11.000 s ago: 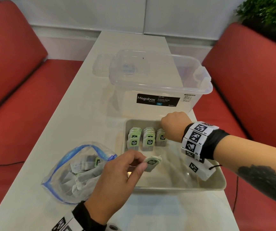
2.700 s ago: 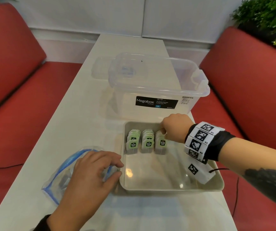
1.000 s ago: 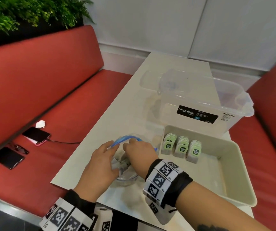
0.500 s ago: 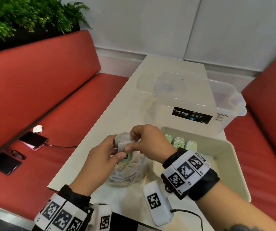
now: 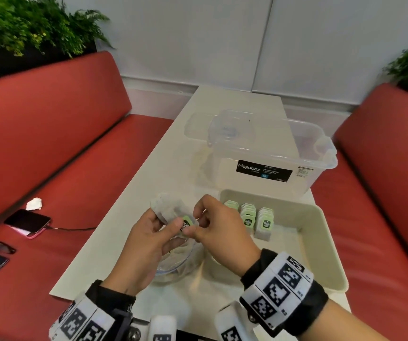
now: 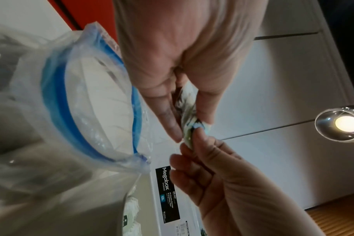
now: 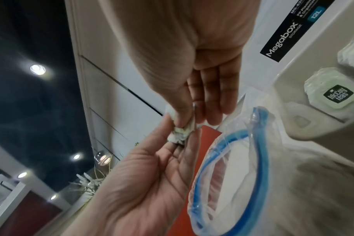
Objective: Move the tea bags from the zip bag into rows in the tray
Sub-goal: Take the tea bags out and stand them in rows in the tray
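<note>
Above the open zip bag [image 5: 177, 265], both hands hold a small bunch of tea bags [image 5: 171, 211]. My left hand [image 5: 167, 219] grips the white bags between thumb and fingers. My right hand [image 5: 195, 225] pinches the end with the green label [image 5: 187, 221]. In the left wrist view the left fingers [image 6: 170, 121] pinch a tea bag [image 6: 189, 123] that the right hand [image 6: 194, 140] also touches. The right wrist view shows the same pinch on the tea bag [image 7: 180, 134] beside the bag's blue rim [image 7: 232, 138]. The beige tray [image 5: 321, 244] holds three short rows of tea bags [image 5: 248, 217] at its far end.
A clear Megabox storage box [image 5: 266, 153] stands just behind the tray, with a clear lid behind it. Red benches flank the table. Two phones [image 5: 27, 222] and glasses lie on the left bench. Plants sit above both bench backs.
Both hands have come up out of the zip bag with tea bags and now hold them above it. The zip bag stays on the table beneath them.
</note>
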Demonstrator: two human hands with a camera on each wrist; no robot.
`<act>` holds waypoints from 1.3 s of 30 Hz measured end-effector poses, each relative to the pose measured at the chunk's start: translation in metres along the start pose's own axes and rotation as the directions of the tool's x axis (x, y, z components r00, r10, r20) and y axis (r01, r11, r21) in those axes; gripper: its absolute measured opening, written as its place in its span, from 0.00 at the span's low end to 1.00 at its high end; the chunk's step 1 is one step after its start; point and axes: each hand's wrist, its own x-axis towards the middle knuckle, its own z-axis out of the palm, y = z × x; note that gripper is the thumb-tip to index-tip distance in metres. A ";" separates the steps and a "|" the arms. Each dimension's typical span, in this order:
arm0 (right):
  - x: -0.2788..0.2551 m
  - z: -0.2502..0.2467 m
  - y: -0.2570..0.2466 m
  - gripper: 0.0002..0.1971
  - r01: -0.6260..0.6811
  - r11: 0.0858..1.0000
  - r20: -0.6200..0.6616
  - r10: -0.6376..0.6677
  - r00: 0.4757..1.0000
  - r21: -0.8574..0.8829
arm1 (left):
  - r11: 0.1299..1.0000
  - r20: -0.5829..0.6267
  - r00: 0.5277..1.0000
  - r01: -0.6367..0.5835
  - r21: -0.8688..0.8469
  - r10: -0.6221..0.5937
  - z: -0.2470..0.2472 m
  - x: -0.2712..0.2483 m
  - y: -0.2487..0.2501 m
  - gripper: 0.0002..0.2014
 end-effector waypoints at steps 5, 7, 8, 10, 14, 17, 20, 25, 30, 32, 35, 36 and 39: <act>0.005 -0.013 0.009 0.13 0.000 0.999 0.026 -0.001 1.000 0.044 | 0.999 -0.012 1.000 -0.003 -0.054 0.003 0.007 0.002 0.002 0.14; 0.005 -0.020 0.010 0.14 -0.005 0.997 0.052 0.001 0.999 0.075 | 0.998 -0.008 1.000 0.002 -0.061 -0.003 0.009 0.002 0.002 0.15; 0.005 -0.022 0.011 0.14 -0.013 0.995 0.063 0.007 0.998 0.094 | 0.998 -0.006 1.000 0.008 -0.066 -0.008 0.010 0.002 0.002 0.15; 0.005 -0.026 0.012 0.14 -0.024 0.992 0.063 0.016 0.998 0.124 | 0.996 0.004 1.000 0.012 -0.083 -0.012 0.013 0.001 0.002 0.15; 0.009 -0.033 0.011 0.12 -0.022 0.981 -0.017 0.026 1.000 0.191 | 0.994 0.001 1.000 0.021 -0.109 -0.021 0.021 0.001 0.001 0.14; 0.016 -0.046 0.010 0.16 0.010 0.980 -0.072 0.004 0.997 0.199 | 0.998 -0.060 0.997 0.036 -0.060 -0.040 0.020 0.003 -0.001 0.09; 0.022 -0.068 0.009 0.19 0.057 0.994 -0.089 -0.049 0.995 0.089 | 0.998 -0.079 0.997 0.011 0.066 -0.006 0.014 0.003 -0.002 0.08; 0.028 -0.095 0.001 0.23 0.192 0.908 0.079 -0.176 0.981 -0.372 | 0.929 0.061 0.993 -0.114 0.352 0.098 0.020 0.005 0.000 0.10; 0.030 -0.096 -0.006 0.25 0.284 0.841 0.245 -0.188 0.951 -0.461 | 0.783 0.281 0.942 -0.311 0.538 0.182 0.042 0.009 0.000 0.12; 0.029 -0.096 -0.008 0.24 0.283 0.865 0.257 -0.187 0.948 -0.414 | 0.773 0.357 0.919 -0.348 0.531 0.168 0.051 0.011 0.000 0.12; 0.025 -0.097 -0.009 0.21 0.275 0.890 0.232 -0.200 0.952 -0.364 | 0.733 0.354 0.916 -0.371 0.570 0.188 0.061 0.014 -0.003 0.07; 0.024 -0.098 -0.008 0.19 0.268 0.883 0.230 -0.190 0.954 -0.385 | 0.715 0.339 0.918 -0.378 0.587 0.207 0.063 0.015 -0.005 0.04; 0.022 -0.106 -0.003 0.08 0.238 0.831 0.263 -0.115 0.958 -0.503 | 0.690 0.358 0.903 -0.417 0.591 0.238 0.068 0.016 -0.007 0.03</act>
